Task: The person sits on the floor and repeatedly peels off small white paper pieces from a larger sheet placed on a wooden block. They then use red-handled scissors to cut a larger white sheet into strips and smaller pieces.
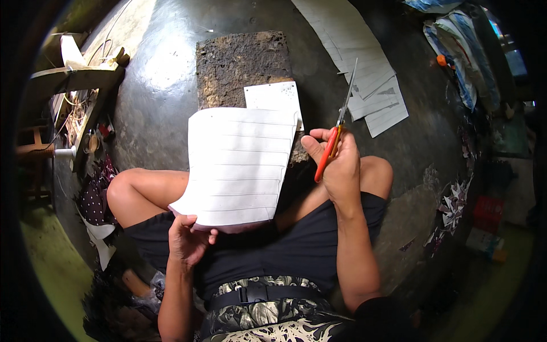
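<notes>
- Patterned shirt [268, 330] cloth of ours lies nearest, bottom centre of the frame.
- Our left hand [187, 242], lower left of centre, pinches the lined white sheet [236, 165], thumb on top; the sheet fills the middle, a pinkish layer [239, 228] showing under its lower edge.
- Our right hand [343, 165], right of centre, grasps red-handled scissors [339, 122], blades apparently together, tips upward, apart from the sheet.
- We would do well to hold both layers level so neither slips, points turned away.
- Beyond, upper centre, a rough brown board [239, 60] lies on the dark, glossy floor [154, 114].
- White lined pieces [342, 43] lie upper right; a wooden frame [74, 80] stands upper left; scraps [455, 202] litter the right.
</notes>
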Tool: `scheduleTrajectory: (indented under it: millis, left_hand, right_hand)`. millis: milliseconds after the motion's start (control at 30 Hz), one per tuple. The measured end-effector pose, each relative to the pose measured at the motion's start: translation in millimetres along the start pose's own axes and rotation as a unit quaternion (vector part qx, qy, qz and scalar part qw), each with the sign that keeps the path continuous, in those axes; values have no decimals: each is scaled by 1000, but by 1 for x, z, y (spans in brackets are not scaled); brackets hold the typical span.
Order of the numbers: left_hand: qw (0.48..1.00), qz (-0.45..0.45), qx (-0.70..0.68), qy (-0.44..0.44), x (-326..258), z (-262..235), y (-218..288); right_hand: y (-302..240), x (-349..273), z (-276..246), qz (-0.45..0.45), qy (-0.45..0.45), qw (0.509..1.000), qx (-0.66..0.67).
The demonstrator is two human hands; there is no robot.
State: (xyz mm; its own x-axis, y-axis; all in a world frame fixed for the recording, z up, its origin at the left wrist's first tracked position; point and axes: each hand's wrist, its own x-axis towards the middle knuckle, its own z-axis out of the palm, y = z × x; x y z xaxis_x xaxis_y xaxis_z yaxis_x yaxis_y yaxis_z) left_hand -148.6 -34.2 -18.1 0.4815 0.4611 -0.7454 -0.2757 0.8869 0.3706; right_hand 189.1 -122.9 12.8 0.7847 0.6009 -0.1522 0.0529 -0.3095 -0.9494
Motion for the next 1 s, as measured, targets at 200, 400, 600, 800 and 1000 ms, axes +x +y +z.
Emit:
scheduleTrajectory:
  millis: [200, 400, 600, 800, 1000]
  left_hand:
    - [987, 61, 144, -31, 3, -5, -6]
    - [991, 96, 96, -5, 2, 21, -31]
    - [975, 174, 136, 17, 3, 35, -41]
    - [939, 300, 165, 28, 7, 39, -13]
    - [947, 277, 153, 54, 22, 43, -6]
  right_hand:
    - [-6, 20, 16, -76, 8, 990, -119]
    - [-16, 34, 28, -74, -21, 995, -68]
    - [-18, 19, -1, 33, -48, 987, 147]
    - [-15, -9, -15, -19, 4, 978, 207]
    - [-5, -26, -15, 23, 29, 966, 254]
